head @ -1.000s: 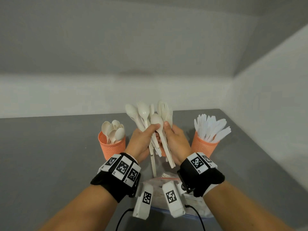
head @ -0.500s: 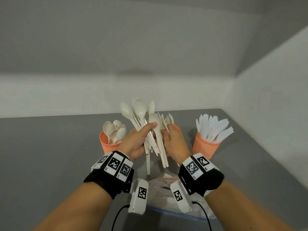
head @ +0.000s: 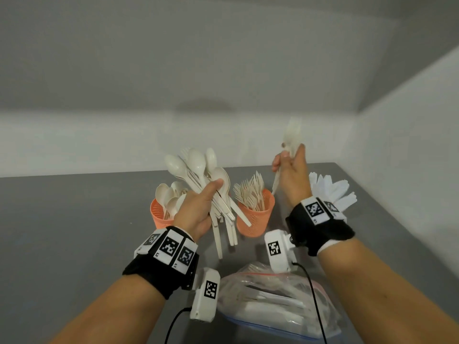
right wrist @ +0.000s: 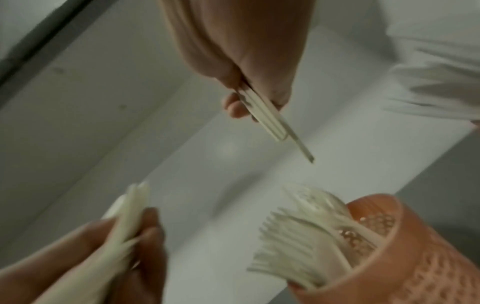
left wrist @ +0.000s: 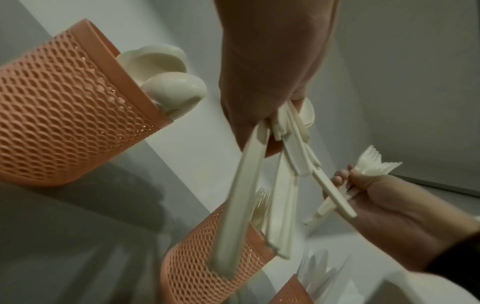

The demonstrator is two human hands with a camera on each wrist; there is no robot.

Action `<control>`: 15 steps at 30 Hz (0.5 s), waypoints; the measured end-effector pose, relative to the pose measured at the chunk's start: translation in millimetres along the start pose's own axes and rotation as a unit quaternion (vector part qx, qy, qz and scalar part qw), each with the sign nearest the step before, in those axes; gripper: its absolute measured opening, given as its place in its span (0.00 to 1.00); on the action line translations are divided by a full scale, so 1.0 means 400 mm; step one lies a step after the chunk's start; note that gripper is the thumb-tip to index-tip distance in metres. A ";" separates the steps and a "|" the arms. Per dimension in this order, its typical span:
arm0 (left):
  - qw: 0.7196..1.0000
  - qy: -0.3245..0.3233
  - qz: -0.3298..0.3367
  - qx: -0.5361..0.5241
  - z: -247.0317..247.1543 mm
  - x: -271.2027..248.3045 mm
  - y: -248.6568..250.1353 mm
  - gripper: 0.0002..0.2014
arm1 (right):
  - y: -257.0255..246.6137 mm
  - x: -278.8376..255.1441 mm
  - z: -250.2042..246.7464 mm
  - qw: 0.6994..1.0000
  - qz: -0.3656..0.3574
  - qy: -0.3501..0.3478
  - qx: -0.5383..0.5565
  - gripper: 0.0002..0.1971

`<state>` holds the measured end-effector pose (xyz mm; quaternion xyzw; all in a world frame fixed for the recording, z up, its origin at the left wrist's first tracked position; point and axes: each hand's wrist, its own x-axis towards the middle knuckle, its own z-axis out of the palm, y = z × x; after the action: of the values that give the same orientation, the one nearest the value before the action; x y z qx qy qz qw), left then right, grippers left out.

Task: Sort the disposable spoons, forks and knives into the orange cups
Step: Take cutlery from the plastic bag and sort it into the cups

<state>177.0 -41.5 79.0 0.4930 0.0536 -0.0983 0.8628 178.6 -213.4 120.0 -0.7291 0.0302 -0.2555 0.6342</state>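
Note:
My left hand [head: 211, 197] grips a fanned bundle of cream spoons [head: 196, 167], bowls up, with a fork's tines showing among them; their handles [left wrist: 283, 195] hang over the table. My right hand [head: 288, 160] is raised to the right and grips a few forks [head: 291, 137], tines up, above and to the right of the middle orange cup [head: 255, 219], which holds forks. The left orange cup [head: 159, 217] holds spoons. White knives [head: 332, 189] fan out behind my right wrist, which hides their cup. In the right wrist view the fork handles [right wrist: 270, 119] point down near the fork cup [right wrist: 389, 246].
A clear plastic zip bag [head: 273, 294] with more cutlery lies on the grey table [head: 74, 232] just in front of me, under my wrists. White walls close the back and right sides.
My hands were together on one bundle. The right hand has pulled forks out of it and lifted them up and to the right; the left hand keeps the spoons and has drifted slightly left.

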 end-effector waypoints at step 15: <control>0.997 -0.078 -0.012 -0.014 -0.006 0.018 -0.006 0.12 | 0.198 0.012 0.041 0.953 0.078 -0.134 -0.261 0.13</control>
<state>183.5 -41.5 74.4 0.4707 -0.0068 -0.1463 0.8701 211.9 -215.5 46.1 -0.8918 0.0677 -0.0884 0.4384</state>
